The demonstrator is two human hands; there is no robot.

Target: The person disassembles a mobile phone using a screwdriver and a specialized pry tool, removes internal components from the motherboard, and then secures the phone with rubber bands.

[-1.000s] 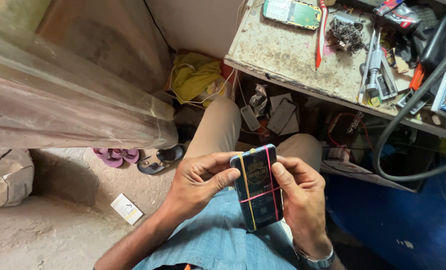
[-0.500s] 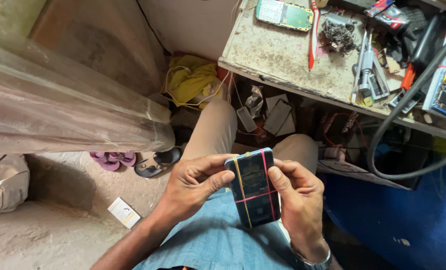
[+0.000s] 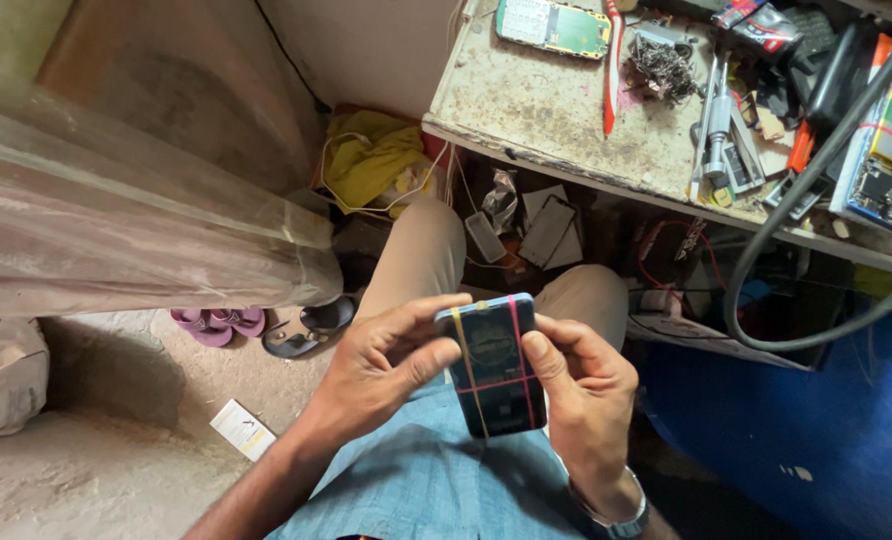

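Gripping the dark, slim rectangular phone (image 3: pixel 493 365) from both sides, you keep it steady above your lap, its flat face turned up toward you. Your left hand (image 3: pixel 381 375) closes on its left edge, thumb laid across the face near a yellow rubber band (image 3: pixel 469 380) that runs lengthwise down the phone. Your right hand (image 3: pixel 586 395) closes on the right edge, thumb pressed on the face beside the red rubber bands (image 3: pixel 518 360), one lengthwise and one crosswise. My guess is that the bands are there to clamp the phone's layers together, and that the two-sided hold keeps it from twisting. Its surface looks glossy and dark, corners rounded. Beyond your right hand stands a grimy pale workbench (image 3: pixel 546 95) strewn with tools; past your left hand, purple sandals (image 3: pixel 216 322) lie on the dirt floor.
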